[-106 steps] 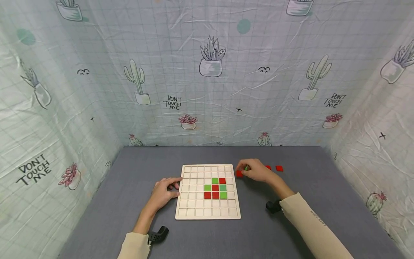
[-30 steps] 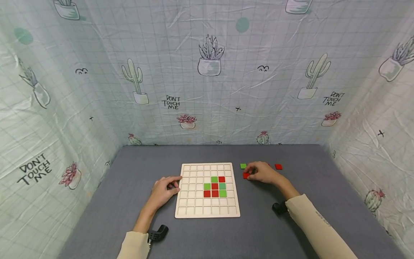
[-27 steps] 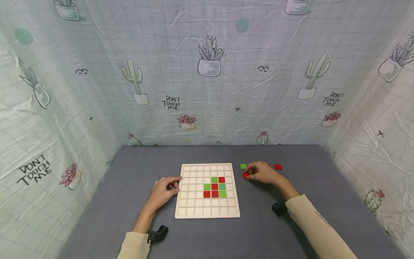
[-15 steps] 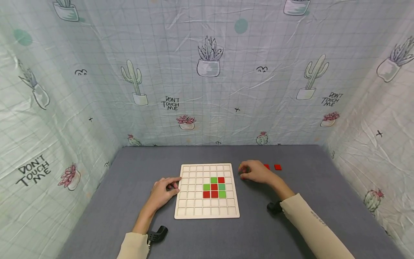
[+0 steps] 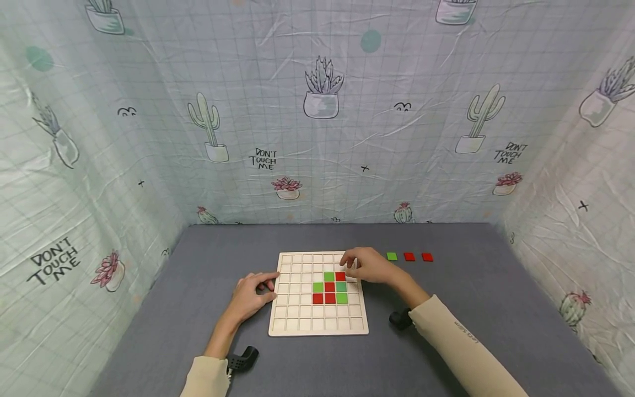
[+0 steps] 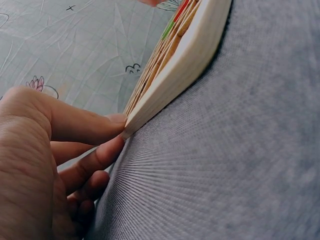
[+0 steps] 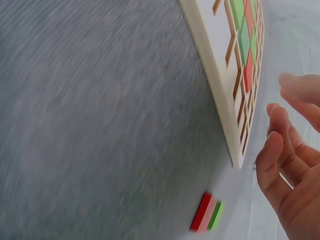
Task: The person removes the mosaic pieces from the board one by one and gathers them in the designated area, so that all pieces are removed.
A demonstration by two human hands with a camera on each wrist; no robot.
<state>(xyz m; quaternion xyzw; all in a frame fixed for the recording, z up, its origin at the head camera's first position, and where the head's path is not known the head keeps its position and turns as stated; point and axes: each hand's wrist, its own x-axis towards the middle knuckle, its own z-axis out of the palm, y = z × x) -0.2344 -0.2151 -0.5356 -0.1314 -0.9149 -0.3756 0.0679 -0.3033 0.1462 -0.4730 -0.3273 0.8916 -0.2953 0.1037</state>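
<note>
Eight tiles are cradled in the compartments of the wooden board (image 5: pixel 292 321), which lies flat on the grey tabletop (image 5: pixel 342 366) in front of the person. In the highest occupied row, a green tile (image 5: pixel 329 277) is seated beside a red tile (image 5: pixel 340 277). One row nearer, three compartments are filled: light green (image 5: pixel 318 287), then red (image 5: pixel 329 287), then a bluish-green tile (image 5: pixel 341 287). Nearest to the person, the occupied row is made up of two red squares (image 5: pixel 324 298) and a green square (image 5: pixel 342 298) at its right end. Around them, pale wooden floors are shown.

And at the board's left edge, contact is made by the left hand (image 5: pixel 248 295): thumb and forefinger are set against the rim, spread apart, nothing wrapped in them. Over on the far right corner, the board is overhung by the right hand (image 5: pixel 369 266), its fingers loosely bent, thumb parted from them; whether the wood is touched cannot be told.

Outside the board, beyond that hand, a row is formed on the tabletop by a loose green tile (image 5: pixel 392 256) and two loose red tiles (image 5: pixel 418 257). A black device (image 5: pixel 243 359) is worn at the left wrist, and the scene is backed by a cactus-printed curtain (image 5: pixel 297 55).
</note>
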